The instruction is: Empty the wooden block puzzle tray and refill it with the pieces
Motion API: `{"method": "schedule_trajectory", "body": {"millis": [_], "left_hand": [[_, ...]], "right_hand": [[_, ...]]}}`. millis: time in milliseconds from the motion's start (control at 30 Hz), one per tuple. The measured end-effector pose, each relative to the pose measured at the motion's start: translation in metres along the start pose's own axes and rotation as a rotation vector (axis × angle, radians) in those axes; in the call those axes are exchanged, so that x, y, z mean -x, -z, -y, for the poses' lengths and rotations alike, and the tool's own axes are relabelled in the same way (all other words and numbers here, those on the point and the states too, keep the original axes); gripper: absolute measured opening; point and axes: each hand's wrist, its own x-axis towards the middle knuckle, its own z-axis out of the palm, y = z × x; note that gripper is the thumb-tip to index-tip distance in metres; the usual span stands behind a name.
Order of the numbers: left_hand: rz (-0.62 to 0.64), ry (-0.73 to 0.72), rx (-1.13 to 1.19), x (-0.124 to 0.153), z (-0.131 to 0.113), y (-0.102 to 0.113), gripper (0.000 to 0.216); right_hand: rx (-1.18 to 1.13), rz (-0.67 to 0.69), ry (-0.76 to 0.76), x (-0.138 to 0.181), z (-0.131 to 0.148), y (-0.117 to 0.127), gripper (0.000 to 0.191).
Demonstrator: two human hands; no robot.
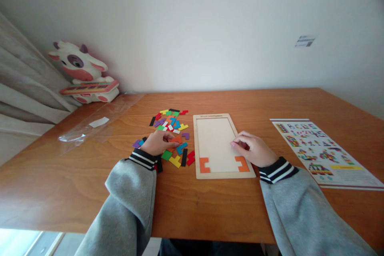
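My left hand is over a spread of colored wooden puzzle pieces, its thumb and fingers closed at an orange puzzle piece. A blue piece, a green piece and a yellow piece lie just below those fingertips. My right hand rests at the right side of a pale wooden puzzle tray, fingers curled together with no piece showing in them. Inside the tray, one orange piece fills the near left corner and another orange piece the near right corner.
A printed pattern sheet lies to the right. On the left are a clear plastic bag and, behind it, a cow-shaped toy keyboard. The wooden table meets a white wall at the back.
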Motion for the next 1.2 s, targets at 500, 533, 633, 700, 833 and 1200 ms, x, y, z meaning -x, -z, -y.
{"method": "schedule_trajectory", "body": {"millis": [500,533,633,700,833,1200], "left_hand": [[-0.098,-0.013,0.024,-0.002,0.002,-0.003,0.041],[-0.113,-0.019,0.023,-0.002,0.002,-0.003,0.04],[-0.122,-0.043,0.072,-0.002,0.002,-0.004,0.039],[-0.114,-0.054,0.111,-0.002,0.002,-0.005,0.038],[-0.12,-0.086,0.125,-0.002,0.001,-0.007,0.034],[-0.273,-0.35,0.392,0.005,-0.058,-0.053,0.034]], "right_hand": [[0.145,-0.162,0.01,0.003,-0.026,-0.02,0.039],[0.145,-0.152,0.011,0.004,-0.027,-0.022,0.039],[0.15,-0.134,0.016,0.008,-0.024,-0.026,0.038],[0.173,-0.131,0.01,0.014,-0.017,-0.028,0.038],[0.221,-0.122,0.009,0.033,0.0,-0.03,0.037],[0.351,-0.054,0.356,0.004,0.028,-0.007,0.054]]}}
